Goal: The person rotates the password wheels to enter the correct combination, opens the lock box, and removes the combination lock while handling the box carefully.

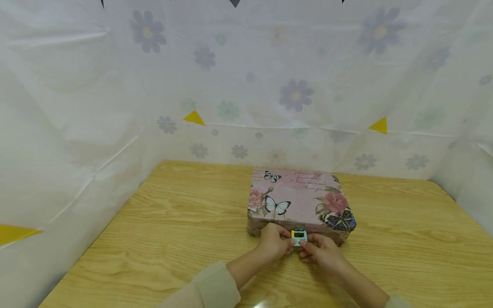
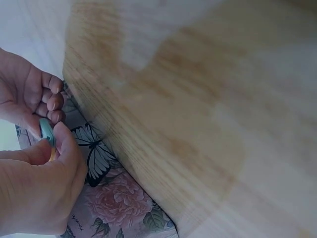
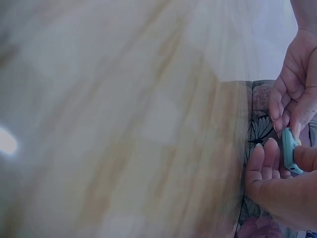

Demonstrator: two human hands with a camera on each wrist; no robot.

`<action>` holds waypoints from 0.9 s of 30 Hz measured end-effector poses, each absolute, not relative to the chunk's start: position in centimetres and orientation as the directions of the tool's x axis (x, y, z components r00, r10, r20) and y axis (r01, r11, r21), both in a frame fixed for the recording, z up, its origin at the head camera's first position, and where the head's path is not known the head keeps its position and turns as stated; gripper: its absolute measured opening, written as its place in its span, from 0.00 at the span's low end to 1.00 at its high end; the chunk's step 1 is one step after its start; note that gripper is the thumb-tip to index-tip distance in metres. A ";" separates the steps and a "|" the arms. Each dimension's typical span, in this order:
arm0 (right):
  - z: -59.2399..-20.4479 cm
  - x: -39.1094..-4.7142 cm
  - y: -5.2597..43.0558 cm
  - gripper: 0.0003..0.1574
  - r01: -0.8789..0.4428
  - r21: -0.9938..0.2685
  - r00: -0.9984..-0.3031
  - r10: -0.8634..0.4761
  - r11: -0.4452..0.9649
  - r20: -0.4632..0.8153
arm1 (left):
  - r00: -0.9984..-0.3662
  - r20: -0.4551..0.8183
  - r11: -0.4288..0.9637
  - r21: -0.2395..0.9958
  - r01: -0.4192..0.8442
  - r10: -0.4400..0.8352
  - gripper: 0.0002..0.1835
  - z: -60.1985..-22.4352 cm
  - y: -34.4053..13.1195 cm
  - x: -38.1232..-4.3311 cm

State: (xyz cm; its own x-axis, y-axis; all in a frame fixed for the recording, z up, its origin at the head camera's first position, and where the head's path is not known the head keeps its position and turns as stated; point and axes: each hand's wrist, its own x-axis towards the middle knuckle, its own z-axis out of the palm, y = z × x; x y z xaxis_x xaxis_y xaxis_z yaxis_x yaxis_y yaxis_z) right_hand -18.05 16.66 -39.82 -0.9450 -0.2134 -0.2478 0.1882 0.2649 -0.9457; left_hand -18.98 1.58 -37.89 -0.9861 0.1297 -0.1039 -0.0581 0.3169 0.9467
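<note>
A small teal device (image 1: 299, 238) with a dark window, small button-like marks and a yellow left edge is held upright between both hands, just before the front of a pink box (image 1: 300, 192). My left hand (image 1: 274, 243) pinches its left side between thumb and fingers. At the other side my right hand (image 1: 323, 253) grips it, thumb on its front face and fingers behind. In the left wrist view the device (image 2: 47, 132) shows edge-on between the fingertips. The right wrist view shows the teal casing (image 3: 289, 151) under the right thumb.
The box, printed with butterflies, roses and script, has its lid down and a small clasp (image 1: 299, 227) at the front. It stands on a wood-grain table (image 1: 185, 222). Pale flowered sheeting (image 1: 246, 85) with yellow triangles surrounds the table's back and sides.
</note>
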 end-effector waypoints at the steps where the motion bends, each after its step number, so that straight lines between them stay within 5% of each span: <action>1: -39.8 -18.1 16.7 0.20 0.189 -0.945 -0.944 -0.216 0.268 -0.250 | -0.986 -0.105 0.318 0.946 -0.059 0.129 0.02 -37.9 1.6 -19.0; 12: -39.8 -18.1 16.7 0.20 0.205 -0.938 -0.938 -0.219 0.279 -0.270 | -0.985 -0.113 0.321 0.945 -0.066 0.129 0.03 -37.9 1.6 -19.0; 27: -39.5 -18.0 17.1 0.23 0.305 -0.944 -0.914 -0.240 0.124 -0.327 | -0.986 -0.101 0.307 0.950 -0.057 0.129 0.02 -38.0 1.5 -19.1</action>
State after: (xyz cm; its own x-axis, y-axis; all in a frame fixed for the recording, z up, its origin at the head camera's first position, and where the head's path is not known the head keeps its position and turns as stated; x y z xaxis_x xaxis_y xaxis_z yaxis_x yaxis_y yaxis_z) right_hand -18.01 17.12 -39.47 -0.9140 -0.2404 -0.3268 0.3050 0.1239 -0.9442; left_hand -19.05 1.55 -38.01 -0.9865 0.1293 -0.1010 -0.0570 0.3066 0.9501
